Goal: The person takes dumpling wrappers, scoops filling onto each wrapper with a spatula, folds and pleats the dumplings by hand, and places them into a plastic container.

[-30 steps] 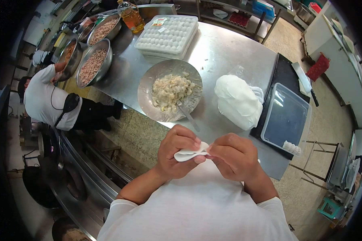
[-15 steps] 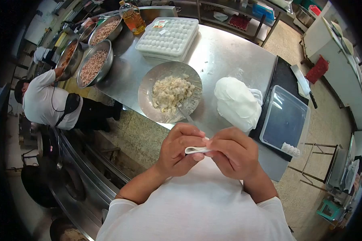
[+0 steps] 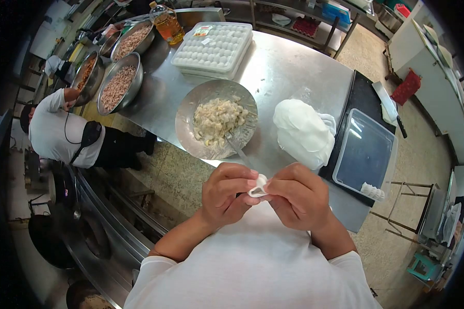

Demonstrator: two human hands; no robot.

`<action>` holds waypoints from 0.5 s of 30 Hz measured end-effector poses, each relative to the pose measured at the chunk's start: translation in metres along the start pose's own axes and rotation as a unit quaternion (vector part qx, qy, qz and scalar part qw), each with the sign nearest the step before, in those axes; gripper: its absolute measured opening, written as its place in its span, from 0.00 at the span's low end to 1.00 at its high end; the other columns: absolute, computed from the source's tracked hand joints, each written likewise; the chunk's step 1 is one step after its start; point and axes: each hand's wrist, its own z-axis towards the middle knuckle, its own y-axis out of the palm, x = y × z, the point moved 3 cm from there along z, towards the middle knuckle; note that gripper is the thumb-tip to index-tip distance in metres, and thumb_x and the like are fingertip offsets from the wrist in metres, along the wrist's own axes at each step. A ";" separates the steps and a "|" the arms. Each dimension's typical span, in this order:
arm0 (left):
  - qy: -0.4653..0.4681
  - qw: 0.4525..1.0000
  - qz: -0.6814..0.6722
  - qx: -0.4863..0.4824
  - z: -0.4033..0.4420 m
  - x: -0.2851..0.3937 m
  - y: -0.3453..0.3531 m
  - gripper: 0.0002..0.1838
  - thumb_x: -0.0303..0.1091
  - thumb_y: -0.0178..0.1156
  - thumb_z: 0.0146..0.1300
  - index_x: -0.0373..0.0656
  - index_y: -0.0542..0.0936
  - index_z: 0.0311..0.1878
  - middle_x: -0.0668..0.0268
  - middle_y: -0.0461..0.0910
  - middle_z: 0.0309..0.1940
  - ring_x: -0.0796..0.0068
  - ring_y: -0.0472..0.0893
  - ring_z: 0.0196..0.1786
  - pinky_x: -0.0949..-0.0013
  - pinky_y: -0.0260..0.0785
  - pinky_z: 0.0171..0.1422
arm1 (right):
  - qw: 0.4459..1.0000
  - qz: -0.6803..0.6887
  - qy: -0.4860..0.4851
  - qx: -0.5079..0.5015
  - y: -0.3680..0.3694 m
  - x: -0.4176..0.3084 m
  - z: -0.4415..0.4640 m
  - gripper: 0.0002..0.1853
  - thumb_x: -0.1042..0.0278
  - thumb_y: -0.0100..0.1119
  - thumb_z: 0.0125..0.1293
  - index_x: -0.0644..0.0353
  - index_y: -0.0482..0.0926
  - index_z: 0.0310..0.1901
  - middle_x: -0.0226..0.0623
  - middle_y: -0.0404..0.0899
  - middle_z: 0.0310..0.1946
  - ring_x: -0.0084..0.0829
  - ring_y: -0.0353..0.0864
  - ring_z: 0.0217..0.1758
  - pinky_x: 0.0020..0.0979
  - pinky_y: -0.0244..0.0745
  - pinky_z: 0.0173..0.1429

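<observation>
My left hand [image 3: 227, 193] and my right hand [image 3: 299, 198] meet in front of my chest, both with fingers closed in a pinch. Between them is a small white dumpling wrapper [image 3: 259, 186], folded over with a looped gap at its near end. Whether filling sits inside it is hidden. Just beyond my hands stands a wide metal bowl [image 3: 185, 126] of pale, lumpy filling [image 3: 219, 118], with a metal utensil [image 3: 236, 148] leaning in it. To the right of the bowl lies a smooth white mound [image 3: 301, 131], perhaps cloth or dough.
A clear plastic tray [image 3: 363, 149] at the right holds several small white pieces [image 3: 372, 191] in its near corner. Beyond it lies a cleaver [image 3: 385, 100]. Farther back are boxed eggs [image 3: 211, 49], an oil bottle [image 3: 166, 24] and meat-filled bowls [image 3: 119, 85]. Another person [image 3: 67, 129] works at left.
The wrapper's near end has gone from a flat fold to a rounded loop, drawn in between my fingers. My left fingers have shifted slightly.
</observation>
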 end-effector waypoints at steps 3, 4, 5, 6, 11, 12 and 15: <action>0.005 0.999 0.027 -0.039 0.005 -0.002 0.001 0.15 0.38 0.71 0.66 0.43 0.83 0.52 0.58 0.83 0.49 0.64 0.84 0.47 0.66 0.79 0.46 | 0.998 0.021 0.046 0.041 0.001 -0.001 0.005 0.12 0.82 0.72 0.54 0.63 0.82 0.40 0.36 0.77 0.31 0.32 0.81 0.29 0.31 0.76 0.30; 0.006 0.999 0.027 -0.039 0.005 -0.003 0.001 0.15 0.38 0.71 0.66 0.43 0.83 0.52 0.58 0.83 0.49 0.64 0.84 0.47 0.66 0.79 0.46 | 0.998 0.020 0.046 0.041 -0.001 0.001 0.004 0.12 0.82 0.72 0.54 0.63 0.82 0.40 0.36 0.77 0.31 0.32 0.81 0.29 0.31 0.76 0.30; 0.006 0.999 0.034 -0.035 0.005 -0.003 0.001 0.15 0.38 0.71 0.66 0.43 0.83 0.52 0.57 0.83 0.49 0.64 0.84 0.47 0.66 0.79 0.47 | 1.000 0.006 0.023 0.012 -0.001 0.003 0.003 0.12 0.82 0.71 0.54 0.63 0.82 0.40 0.36 0.77 0.31 0.32 0.81 0.29 0.31 0.75 0.30; 0.006 0.999 0.042 -0.030 0.005 -0.003 0.001 0.15 0.38 0.71 0.66 0.44 0.84 0.52 0.56 0.84 0.50 0.64 0.84 0.48 0.66 0.80 0.47 | 1.000 -0.006 0.000 -0.018 -0.001 0.004 0.002 0.12 0.83 0.70 0.55 0.63 0.82 0.40 0.36 0.77 0.31 0.32 0.81 0.29 0.31 0.75 0.30; 0.009 0.999 0.026 -0.023 0.004 -0.004 0.006 0.15 0.38 0.71 0.66 0.44 0.84 0.53 0.54 0.84 0.49 0.64 0.86 0.48 0.65 0.81 0.47 | 0.999 0.009 0.034 0.027 -0.001 0.003 0.003 0.12 0.85 0.70 0.53 0.62 0.83 0.39 0.36 0.79 0.30 0.31 0.81 0.28 0.29 0.75 0.29; 0.006 0.998 0.033 -0.045 0.006 -0.005 0.007 0.16 0.37 0.70 0.66 0.43 0.84 0.54 0.54 0.84 0.49 0.64 0.86 0.48 0.65 0.81 0.47 | 0.996 0.023 0.071 0.054 -0.003 0.004 0.003 0.12 0.86 0.70 0.51 0.62 0.82 0.37 0.37 0.80 0.29 0.30 0.81 0.27 0.27 0.74 0.28; 0.016 0.995 0.041 -0.091 0.010 -0.011 0.010 0.21 0.36 0.68 0.69 0.43 0.79 0.63 0.56 0.82 0.52 0.66 0.85 0.53 0.66 0.81 0.51 | 0.999 -0.023 0.008 0.025 -0.006 0.014 -0.001 0.10 0.83 0.70 0.54 0.62 0.81 0.36 0.36 0.77 0.31 0.33 0.80 0.28 0.31 0.75 0.29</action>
